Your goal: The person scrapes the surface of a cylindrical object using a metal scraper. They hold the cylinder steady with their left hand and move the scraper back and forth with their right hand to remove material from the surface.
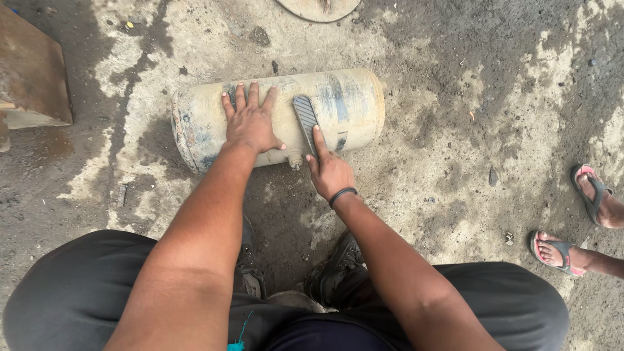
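A worn, pale yellow metal cylinder tank (351,104) lies on its side on the stained concrete ground in front of my knees. My left hand (250,120) rests flat on top of it with fingers spread, holding nothing. My right hand (328,170) grips a flat grey file-like tool (305,120), index finger stretched along it, pressing its blade across the tank's curved side. A small fitting (296,160) sticks out of the tank just below the tool. A black band circles my right wrist.
Another person's two feet in pink-soled flip-flops (588,195) stand at the right edge. A rusty brown metal box (32,71) sits at the upper left. A round disc (318,8) lies at the top edge. My dark shoes (338,266) are between my knees.
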